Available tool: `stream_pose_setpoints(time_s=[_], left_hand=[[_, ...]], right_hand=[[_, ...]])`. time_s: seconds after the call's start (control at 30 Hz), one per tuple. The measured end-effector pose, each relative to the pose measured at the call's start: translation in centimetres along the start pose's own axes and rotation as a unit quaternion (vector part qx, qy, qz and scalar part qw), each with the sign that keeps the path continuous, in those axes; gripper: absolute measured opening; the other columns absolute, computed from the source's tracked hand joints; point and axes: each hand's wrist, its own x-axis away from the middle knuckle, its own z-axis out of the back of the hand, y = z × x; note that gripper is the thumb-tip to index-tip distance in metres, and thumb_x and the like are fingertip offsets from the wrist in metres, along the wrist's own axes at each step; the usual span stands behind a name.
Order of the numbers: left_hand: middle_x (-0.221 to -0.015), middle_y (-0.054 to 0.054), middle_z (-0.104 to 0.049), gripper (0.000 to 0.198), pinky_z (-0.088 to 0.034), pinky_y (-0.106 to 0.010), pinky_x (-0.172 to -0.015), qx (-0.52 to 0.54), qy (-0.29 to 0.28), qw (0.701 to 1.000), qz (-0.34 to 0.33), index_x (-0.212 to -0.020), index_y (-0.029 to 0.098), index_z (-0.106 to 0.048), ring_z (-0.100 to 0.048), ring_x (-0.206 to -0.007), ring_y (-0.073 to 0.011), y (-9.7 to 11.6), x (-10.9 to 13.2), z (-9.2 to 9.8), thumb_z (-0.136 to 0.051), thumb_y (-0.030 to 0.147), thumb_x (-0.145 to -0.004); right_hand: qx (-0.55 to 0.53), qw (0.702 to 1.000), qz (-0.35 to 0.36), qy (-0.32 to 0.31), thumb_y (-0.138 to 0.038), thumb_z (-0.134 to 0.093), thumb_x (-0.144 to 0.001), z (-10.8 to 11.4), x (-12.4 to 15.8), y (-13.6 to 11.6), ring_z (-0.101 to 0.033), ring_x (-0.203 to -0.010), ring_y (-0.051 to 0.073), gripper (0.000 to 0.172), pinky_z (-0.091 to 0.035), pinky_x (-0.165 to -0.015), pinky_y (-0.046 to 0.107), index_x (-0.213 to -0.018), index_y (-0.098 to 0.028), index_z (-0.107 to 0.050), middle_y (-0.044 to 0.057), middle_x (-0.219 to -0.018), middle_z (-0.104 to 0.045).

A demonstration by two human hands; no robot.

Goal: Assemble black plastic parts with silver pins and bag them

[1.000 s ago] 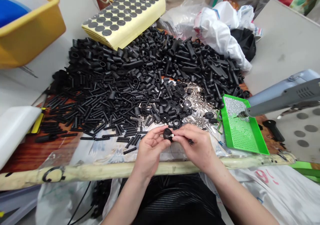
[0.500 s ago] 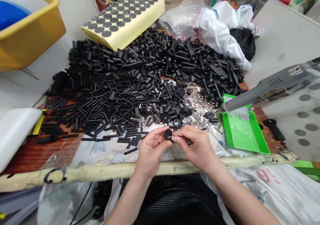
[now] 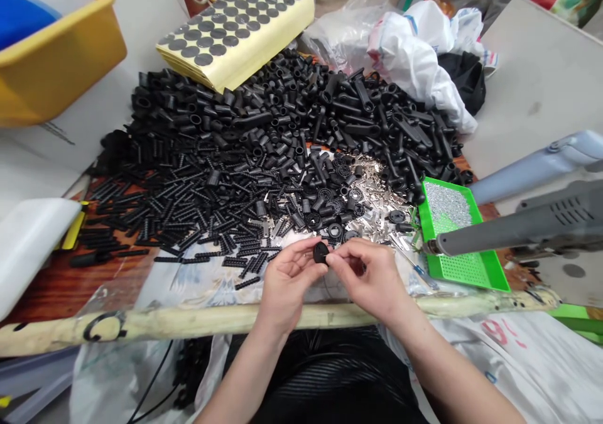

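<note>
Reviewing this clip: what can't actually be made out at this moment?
All from the head view:
The black plastic part: the left hand covers its underside, so its full shape is hidden.
The right hand: its fingers hide whether it grips anything.
The grey power tool: the right edge cuts it off, so whatever holds it is unseen.
The silvery bits in the green tray: too small to identify.

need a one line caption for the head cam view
Left hand and right hand hold a small black part before a heap of black plastic pieces
</note>
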Motion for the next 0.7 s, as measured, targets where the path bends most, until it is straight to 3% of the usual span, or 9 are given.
stream_pose_setpoints(time_s=[0.1,0.2,0.3,0.4,0.47,0.57,0.63,0.7], left_hand=[[-0.090,-0.005,-0.074,0.034,-0.052,-0.028,-0.079,-0.006,0.004,1.000,-0.004,-0.091,0.019,-0.072,-0.067,-0.088,-0.0188,-0.1,0.0,-0.1,-0.079,0.011,-0.058],[-0.091,-0.005,-0.074,0.034,-0.053,-0.025,-0.073,-0.013,0.008,1.000,-0.010,-0.090,0.019,-0.073,-0.068,-0.085,-0.0184,-0.2,-0.1,-0.3,-0.079,0.011,-0.058],[-0.088,-0.004,-0.075,0.035,-0.054,-0.024,-0.072,-0.012,0.013,1.000,-0.019,-0.091,0.020,-0.074,-0.068,-0.081,-0.0169,-0.3,-0.1,-0.4,-0.078,0.010,-0.058],[-0.087,-0.003,-0.075,0.036,-0.054,-0.022,-0.073,-0.007,0.012,1.000,-0.022,-0.094,0.021,-0.074,-0.069,-0.079,-0.0148,-0.4,-0.2,-0.3,-0.078,0.010,-0.059],[-0.088,-0.003,-0.075,0.037,-0.054,-0.021,-0.074,-0.007,0.012,1.000,-0.022,-0.095,0.021,-0.074,-0.068,-0.079,-0.0135,-0.5,-0.3,-0.1,-0.077,0.011,-0.060],[-0.087,-0.002,-0.076,0.037,-0.053,-0.018,-0.073,-0.012,0.014,1.000,-0.020,-0.095,0.022,-0.074,-0.068,-0.075,-0.0110,-0.7,-0.3,-0.1,-0.078,0.011,-0.060],[-0.084,-0.002,-0.076,0.037,-0.053,-0.017,-0.071,-0.014,0.013,1.000,-0.021,-0.095,0.022,-0.074,-0.067,-0.071,-0.0098,-0.7,-0.3,0.0,-0.078,0.011,-0.061],[-0.083,-0.001,-0.076,0.036,-0.053,-0.017,-0.070,-0.017,0.013,0.999,-0.025,-0.095,0.022,-0.075,-0.066,-0.070,-0.0096,-0.7,-0.4,0.0,-0.077,0.011,-0.061]], right_hand=[[-0.002,1.000,-0.022,-0.018,-0.025,-0.052,-0.084,0.0,-0.2,0.2,-0.043,-0.047,0.010,0.028,-0.031,-0.046,0.022,-0.057,-0.017,-0.057,-0.002,-0.052,-0.050],[-0.049,0.993,-0.090,-0.064,-0.031,-0.049,-0.084,0.0,-0.4,0.7,-0.039,-0.046,0.010,0.033,-0.028,-0.044,0.022,-0.055,-0.017,-0.055,-0.003,-0.049,-0.046],[-0.128,0.972,-0.165,-0.110,-0.035,-0.049,-0.082,-0.1,-0.8,1.2,-0.039,-0.047,0.010,0.033,-0.028,-0.045,0.022,-0.057,-0.016,-0.057,-0.003,-0.051,-0.048],[-0.162,0.958,-0.191,-0.136,-0.040,-0.049,-0.084,-0.2,-0.9,1.4,-0.041,-0.048,0.011,0.036,-0.029,-0.046,0.022,-0.059,-0.016,-0.059,-0.002,-0.053,-0.051],[-0.139,0.969,-0.160,-0.128,-0.040,-0.050,-0.086,-0.1,-0.8,1.4,-0.043,-0.049,0.011,0.036,-0.030,-0.047,0.023,-0.060,-0.016,-0.059,-0.001,-0.054,-0.052],[-0.084,0.994,-0.044,-0.060,-0.029,-0.051,-0.089,0.2,-0.5,1.6,-0.052,-0.061,0.014,0.022,-0.039,-0.055,0.025,-0.074,-0.017,-0.062,0.001,-0.067,-0.058],[-0.070,0.997,0.039,-0.023,-0.020,-0.051,-0.090,0.4,-0.4,1.7,-0.057,-0.074,0.017,0.013,-0.045,-0.066,0.028,-0.090,-0.018,-0.064,0.004,-0.081,-0.062],[-0.066,0.993,0.101,-0.016,-0.014,-0.051,-0.090,0.5,-0.3,2.0,-0.059,-0.083,0.018,0.017,-0.048,-0.073,0.031,-0.100,-0.019,-0.063,0.006,-0.089,-0.064]])
